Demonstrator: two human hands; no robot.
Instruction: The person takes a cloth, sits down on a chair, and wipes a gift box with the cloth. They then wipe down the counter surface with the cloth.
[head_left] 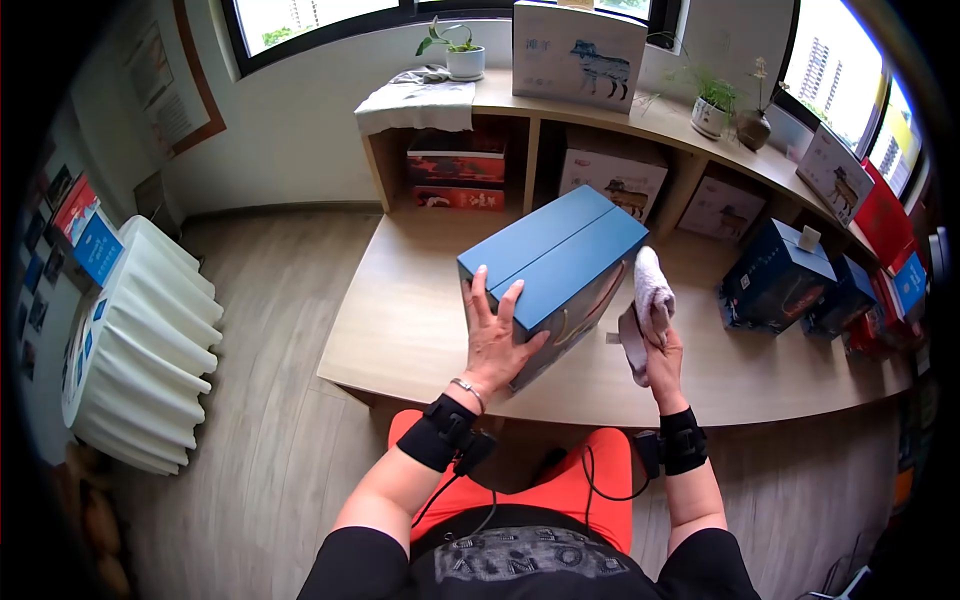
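In the head view, a large blue cardboard box (556, 250) stands tilted on the wooden table, its long top flaps meeting in a seam. My left hand (492, 335) presses on its near left corner, fingers spread over the top edge and thumb on the side. To the right of the box, my right hand (664, 362) grips a folded whitish cloth (654, 295), which hangs close beside the box's right side. Part of the cloth is hidden behind my fingers. The box's underside is out of sight.
The wooden table (400, 320) curves around in front of me. Dark blue boxes (775, 278) stand at its right. Behind it, a shelf (490, 92) holds cartons, a white-potted plant (465, 62) and a vase (752, 130). A cloth-draped round table (150, 350) is at the left.
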